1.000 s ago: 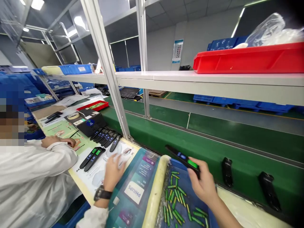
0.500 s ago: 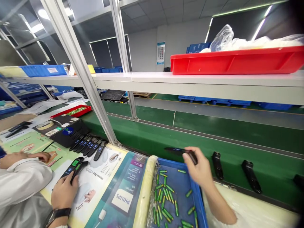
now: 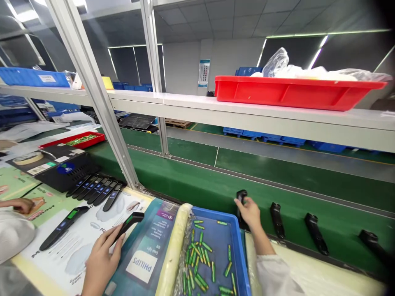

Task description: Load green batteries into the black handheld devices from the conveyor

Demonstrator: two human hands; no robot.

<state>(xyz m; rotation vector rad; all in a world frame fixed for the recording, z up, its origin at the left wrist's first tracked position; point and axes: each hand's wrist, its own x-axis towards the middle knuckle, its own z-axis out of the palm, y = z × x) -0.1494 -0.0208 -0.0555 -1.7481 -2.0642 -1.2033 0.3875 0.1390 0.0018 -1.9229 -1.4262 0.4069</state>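
My left hand (image 3: 101, 257) is closed round a black handheld device (image 3: 131, 223) with a lit green display, held above the printed mat. Left of it, a similar long black device (image 3: 63, 227), also with a green display, lies on the mat. My right hand (image 3: 249, 211) is closed on the upper end of a black device (image 3: 241, 198) at the near edge of the green belt; its lower part is partly hidden by the fingers. Between my hands stands a blue tray (image 3: 243, 263) with many loose green batteries (image 3: 212, 271).
More black devices (image 3: 277, 220) lie spaced along the green belt (image 3: 191, 176) at right. Several others (image 3: 98, 191) form a row beside a black box (image 3: 58, 168). A metal post (image 3: 101, 107) and a shelf bearing a red bin (image 3: 286, 92) rise ahead. Another person's hand (image 3: 21, 204) is at far left.
One device with a green display now lies on the mat; my left hand has moved right with another. My right hand's device, earlier held flat pointing left, now points up. The view has shifted.
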